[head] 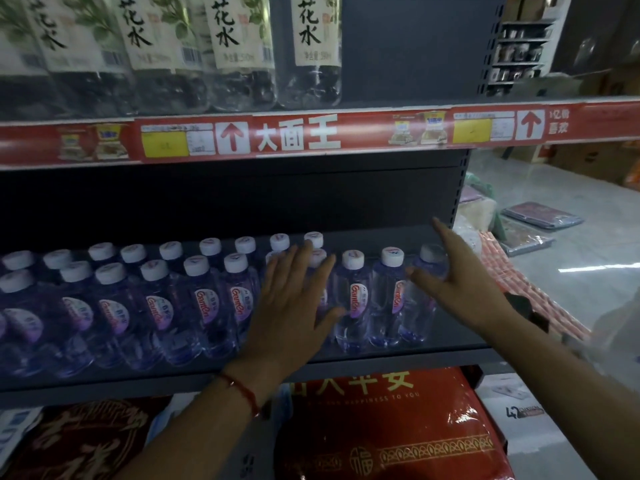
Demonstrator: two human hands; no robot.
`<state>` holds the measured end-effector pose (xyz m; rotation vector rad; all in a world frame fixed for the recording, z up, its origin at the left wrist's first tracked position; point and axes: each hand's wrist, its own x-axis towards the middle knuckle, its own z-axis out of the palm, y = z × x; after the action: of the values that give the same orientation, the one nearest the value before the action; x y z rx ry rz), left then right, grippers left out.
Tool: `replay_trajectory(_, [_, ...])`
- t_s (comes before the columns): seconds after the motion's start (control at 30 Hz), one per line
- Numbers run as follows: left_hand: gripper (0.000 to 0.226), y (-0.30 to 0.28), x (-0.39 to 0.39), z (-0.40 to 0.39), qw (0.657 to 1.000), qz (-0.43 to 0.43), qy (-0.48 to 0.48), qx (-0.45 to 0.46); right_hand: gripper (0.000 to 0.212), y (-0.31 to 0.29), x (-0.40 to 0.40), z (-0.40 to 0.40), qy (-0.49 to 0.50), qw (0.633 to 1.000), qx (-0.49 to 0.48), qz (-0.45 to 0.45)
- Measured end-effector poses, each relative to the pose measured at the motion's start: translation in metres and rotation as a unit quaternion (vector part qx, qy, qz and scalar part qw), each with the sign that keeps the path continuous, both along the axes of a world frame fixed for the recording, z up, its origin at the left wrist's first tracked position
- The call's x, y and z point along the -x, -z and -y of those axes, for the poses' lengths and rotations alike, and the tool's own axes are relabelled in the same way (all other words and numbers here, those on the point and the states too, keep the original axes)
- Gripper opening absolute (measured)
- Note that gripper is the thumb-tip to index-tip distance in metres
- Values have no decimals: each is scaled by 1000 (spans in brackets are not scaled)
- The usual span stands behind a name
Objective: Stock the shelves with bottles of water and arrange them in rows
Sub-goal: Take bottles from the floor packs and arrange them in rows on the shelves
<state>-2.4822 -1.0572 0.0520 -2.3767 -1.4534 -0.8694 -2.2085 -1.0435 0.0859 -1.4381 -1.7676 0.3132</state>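
Water bottles (353, 299) with white caps stand in two rows along the dark middle shelf (381, 358), filling it from the left edge towards the right. Left hand (294, 306) lies flat against the front row, fingers spread wide. Right hand (446, 275) is at the end bottle (420, 306), fingers splayed loosely beside it, not closed around it.
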Motion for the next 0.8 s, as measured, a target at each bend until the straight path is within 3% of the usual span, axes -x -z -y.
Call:
replay_trajectory(0.1, [74, -4, 36, 1, 999, -9, -47, -10, 66, -12, 37, 11, -28, 977, -144, 152])
replay_trajectory(0.17, [71, -11, 55, -2, 998, -14, -69, -1, 64, -18, 66, 9, -83, 954, -176, 229])
replay_trajectory(0.33, [68, -25, 71, -5, 998, -16, -51, 42, 67, -33, 123, -15, -121, 941, -34, 314])
replay_trajectory(0.43, [68, -25, 72, -5, 998, 14, -32, 45, 53, -40, 129, -27, -123, 955, 43, 268])
replay_trajectory(0.53, [64, -25, 70, -4, 997, 27, -39, 53, 36, -41, 127, -30, -122, 959, 20, 256])
replay_trajectory(0.8, [50, -25, 67, -9, 995, 77, -45, 34, 33, -36, 120, -33, -155, 959, -11, 238])
